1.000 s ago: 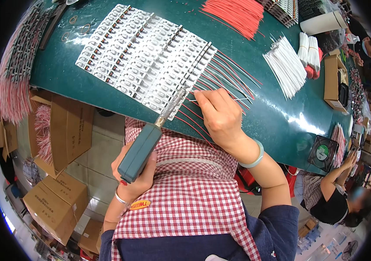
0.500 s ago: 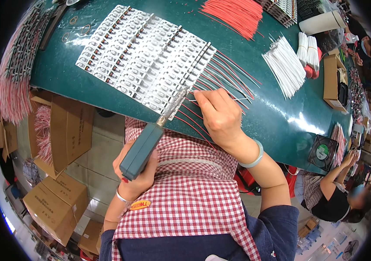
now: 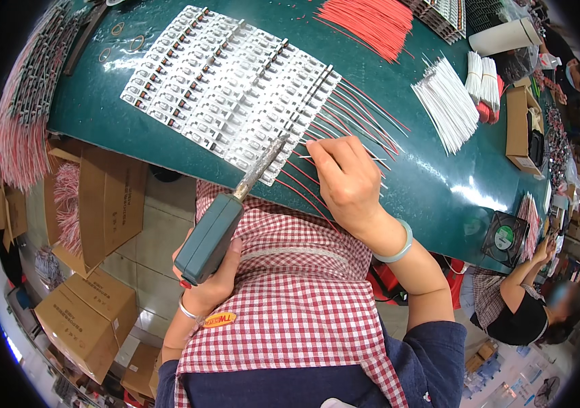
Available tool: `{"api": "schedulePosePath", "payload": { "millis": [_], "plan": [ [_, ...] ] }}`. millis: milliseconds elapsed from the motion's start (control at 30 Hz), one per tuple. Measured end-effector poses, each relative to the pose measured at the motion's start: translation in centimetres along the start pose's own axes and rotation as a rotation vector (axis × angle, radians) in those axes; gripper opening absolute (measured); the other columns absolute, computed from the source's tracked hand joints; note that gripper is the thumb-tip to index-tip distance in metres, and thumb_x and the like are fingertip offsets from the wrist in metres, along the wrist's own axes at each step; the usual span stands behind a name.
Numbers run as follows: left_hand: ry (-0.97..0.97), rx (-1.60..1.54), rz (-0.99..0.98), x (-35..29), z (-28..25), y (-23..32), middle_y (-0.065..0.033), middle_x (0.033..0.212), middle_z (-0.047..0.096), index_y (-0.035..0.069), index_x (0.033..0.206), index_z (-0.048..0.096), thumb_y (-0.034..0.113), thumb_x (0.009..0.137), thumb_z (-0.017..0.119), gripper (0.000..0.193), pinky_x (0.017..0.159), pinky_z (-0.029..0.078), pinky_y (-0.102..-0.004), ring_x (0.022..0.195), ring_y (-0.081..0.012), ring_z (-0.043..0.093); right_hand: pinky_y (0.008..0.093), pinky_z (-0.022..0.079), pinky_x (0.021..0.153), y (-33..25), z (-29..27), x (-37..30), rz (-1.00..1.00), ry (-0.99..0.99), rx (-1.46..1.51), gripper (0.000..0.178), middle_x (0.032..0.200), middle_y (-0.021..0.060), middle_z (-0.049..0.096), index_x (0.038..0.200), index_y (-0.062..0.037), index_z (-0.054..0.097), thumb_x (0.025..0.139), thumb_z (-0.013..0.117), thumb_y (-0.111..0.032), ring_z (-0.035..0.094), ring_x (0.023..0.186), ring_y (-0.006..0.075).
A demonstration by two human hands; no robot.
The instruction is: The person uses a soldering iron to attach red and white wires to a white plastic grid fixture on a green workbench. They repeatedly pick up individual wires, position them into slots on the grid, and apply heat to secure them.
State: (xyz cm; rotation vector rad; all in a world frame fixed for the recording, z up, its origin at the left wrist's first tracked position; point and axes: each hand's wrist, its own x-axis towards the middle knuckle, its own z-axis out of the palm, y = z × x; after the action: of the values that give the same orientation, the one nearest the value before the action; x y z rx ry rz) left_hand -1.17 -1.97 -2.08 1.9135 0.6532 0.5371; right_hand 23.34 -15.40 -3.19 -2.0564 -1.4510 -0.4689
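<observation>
My left hand (image 3: 219,280) is wrapped round the handle of a dark green soldering iron (image 3: 209,238). Its metal tip reaches over the right edge of a white circuit board panel (image 3: 201,88), which carries rows of small components. At that same edge my right hand (image 3: 351,180) pinches a thin white wire (image 3: 305,157) between thumb and fingertips. Red wires (image 3: 309,196) and white ones stick out from the panel's right side, some passing beneath my right hand. The exact spot where the pinched wire meets the panel is too small to make out.
A pile of red wires (image 3: 366,26) lies at the back of the green table (image 3: 432,211), with white wires (image 3: 445,105) to its right. Wired strips (image 3: 28,102) hang at the far left. Cardboard boxes (image 3: 86,316) stand below. Another person (image 3: 531,302) works at the right.
The soldering iron has drawn back slightly down and left, its tip moving away from my right fingertips. My right hand has shifted very little and keeps its pinch.
</observation>
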Motion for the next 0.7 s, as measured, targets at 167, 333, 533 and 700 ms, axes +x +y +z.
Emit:
{"api": "schedulePosePath", "payload": {
  "millis": [167,333,533,700],
  "plan": [
    [-0.009,0.037,0.063,0.4,-0.1,0.5,-0.0155,0.090,0.072,-0.006,0.099,0.072,-0.002,0.078,0.079,0.023,0.063,0.054,-0.0308,0.071,-0.0230,0.070,0.0336,0.053,0.062,-1.1,-0.7,0.1,0.056,0.003,0.052,0.029,0.090,0.0078,0.069,0.101,0.0016,0.074,0.073,0.074,0.006,0.065,0.076,0.0238],
    [-0.041,0.076,0.082,0.6,-0.2,0.9,-0.0167,0.091,0.072,-0.007,0.099,0.072,-0.004,0.077,0.078,0.023,0.066,0.057,-0.0326,0.075,-0.0267,0.072,0.0333,0.052,0.061,-1.4,-0.4,-0.3,0.061,-0.017,0.049,0.028,0.088,0.0075,0.069,0.101,0.0017,0.074,0.073,0.074,0.006,0.065,0.074,0.0237],
    [-0.054,0.106,0.103,0.4,0.1,0.6,-0.0149,0.094,0.074,-0.005,0.100,0.073,-0.001,0.079,0.078,0.021,0.068,0.057,-0.0321,0.077,-0.0243,0.073,0.0337,0.052,0.060,-1.3,-0.1,-0.4,0.065,-0.018,0.026,0.026,0.087,0.0070,0.068,0.100,0.0016,0.074,0.074,0.074,0.006,0.063,0.072,0.0226],
    [-0.064,0.085,0.107,1.0,0.4,1.2,-0.0156,0.096,0.072,-0.005,0.097,0.072,-0.006,0.077,0.077,0.020,0.067,0.057,-0.0315,0.075,-0.0259,0.072,0.0334,0.051,0.059,-1.3,-0.1,-0.3,0.052,-0.014,0.011,0.025,0.086,0.0066,0.067,0.100,0.0016,0.074,0.075,0.074,0.005,0.063,0.071,0.0219]
  ]
}}
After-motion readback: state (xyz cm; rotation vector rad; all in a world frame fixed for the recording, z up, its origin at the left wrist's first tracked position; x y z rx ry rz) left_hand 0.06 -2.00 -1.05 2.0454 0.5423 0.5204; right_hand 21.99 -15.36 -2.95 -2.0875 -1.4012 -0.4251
